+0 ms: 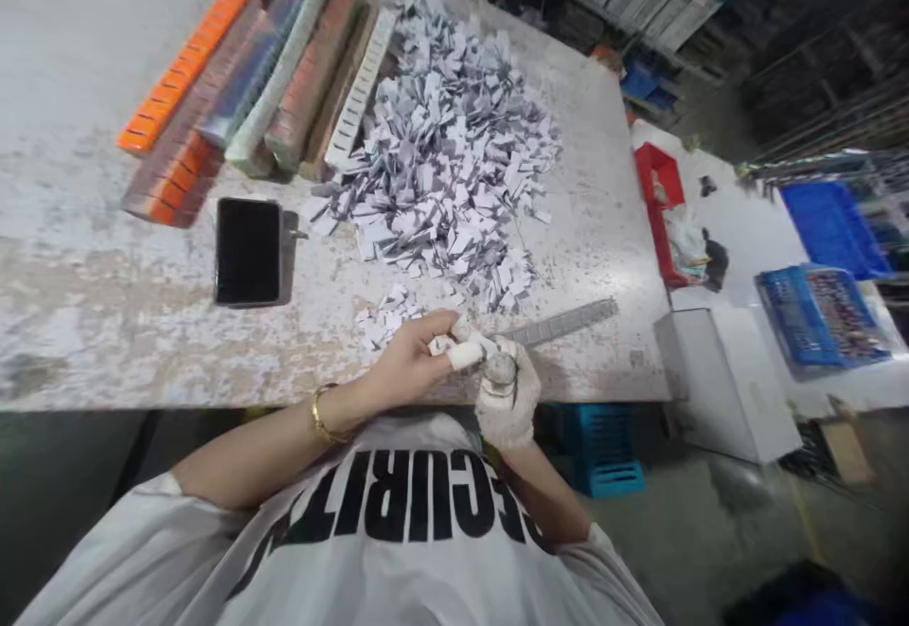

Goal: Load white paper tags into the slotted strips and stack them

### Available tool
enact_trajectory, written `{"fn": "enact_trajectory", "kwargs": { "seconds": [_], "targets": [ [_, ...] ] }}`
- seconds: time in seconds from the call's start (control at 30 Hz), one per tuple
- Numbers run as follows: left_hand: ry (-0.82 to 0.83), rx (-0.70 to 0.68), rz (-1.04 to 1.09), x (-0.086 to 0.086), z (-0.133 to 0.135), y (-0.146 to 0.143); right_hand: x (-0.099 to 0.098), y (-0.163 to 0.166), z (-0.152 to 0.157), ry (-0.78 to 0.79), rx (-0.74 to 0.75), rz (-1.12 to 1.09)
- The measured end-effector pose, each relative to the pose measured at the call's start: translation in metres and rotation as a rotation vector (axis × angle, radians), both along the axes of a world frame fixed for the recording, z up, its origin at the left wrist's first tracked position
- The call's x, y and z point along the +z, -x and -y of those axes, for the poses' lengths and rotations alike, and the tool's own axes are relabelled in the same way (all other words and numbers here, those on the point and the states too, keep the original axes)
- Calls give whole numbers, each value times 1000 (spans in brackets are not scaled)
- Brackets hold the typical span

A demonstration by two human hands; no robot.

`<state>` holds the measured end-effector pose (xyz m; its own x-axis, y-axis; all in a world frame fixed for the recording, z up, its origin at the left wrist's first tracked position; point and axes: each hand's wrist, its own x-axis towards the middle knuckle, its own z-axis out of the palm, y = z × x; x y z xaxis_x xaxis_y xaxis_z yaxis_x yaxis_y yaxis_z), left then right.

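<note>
My left hand [406, 363] is bare, with a gold bangle [327, 415] on the wrist, and white tape [465, 354] wraps my fingers near the tips. My right hand [506, 408] wears a white cloth glove. Both hands are close together, just over the front edge of the tabletop [92, 342].

A small shiny round thing [501, 370] sits right between my hands. It is too small and blurry for me to tell what it is. My right fingers curl around it, and my left fingers press together, pinching a bit of white paper [441, 346] up against it.

A small heap of paper bits [387, 315] lies just beside my left hand. Past it is a big pile of white paper tags [447, 152]. A grey metal strip [564, 321] lies near my right hand. A black phone [247, 252] and bundles of coloured strips [188, 53] are farther off.

It helps to hold the round thing very still and pinch softly with just the tips, so the paper does not slip or tear.
</note>
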<state>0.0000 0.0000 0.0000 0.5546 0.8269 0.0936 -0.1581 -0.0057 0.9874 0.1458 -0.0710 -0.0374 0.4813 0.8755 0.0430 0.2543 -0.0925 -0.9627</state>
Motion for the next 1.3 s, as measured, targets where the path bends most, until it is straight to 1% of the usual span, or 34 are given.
{"fn": "enact_trajectory", "kwargs": {
  "seconds": [0.1,0.17,0.23,0.27,0.33,0.4,0.5,0.63,0.7,0.77,0.83,0.93,1.07,1.13,1.3],
  "targets": [
    [-23,2,48,-2,3,-2,7,-9,10,-47,29,100],
    [-66,-2,30,-6,3,-3,10,-17,14,-88,74,223],
    [-140,-12,-46,-13,2,-3,11,-27,16,-125,114,375],
    [-184,-15,-106,-18,1,-1,11,-32,17,-139,110,464],
    [-257,-5,-241,-29,1,6,7,-41,19,-160,50,676],
    [-310,13,-374,-42,4,16,-1,-47,23,-155,-1,874],
    [-458,-9,-544,-64,16,28,-18,-49,28,-145,29,1052],
    [-689,-39,-705,-87,32,27,-38,-46,29,-168,59,1132],
    [-738,-24,-762,-93,35,23,-44,-46,29,-154,61,1148],
    [-751,-6,-788,-97,35,21,-47,-46,28,-140,59,1171],
    [-759,6,-785,-99,34,21,-46,-45,29,-128,65,1190],
    [-776,10,-773,-101,32,23,-38,-44,27,-77,105,1216],
    [-787,5,-770,-100,30,24,-22,-46,17,39,228,1272],
    [-791,5,-764,-99,30,24,-17,-49,11,79,297,1284],
    [-793,18,-751,-99,28,24,-18,-58,-2,108,425,1250]
  ]
}}
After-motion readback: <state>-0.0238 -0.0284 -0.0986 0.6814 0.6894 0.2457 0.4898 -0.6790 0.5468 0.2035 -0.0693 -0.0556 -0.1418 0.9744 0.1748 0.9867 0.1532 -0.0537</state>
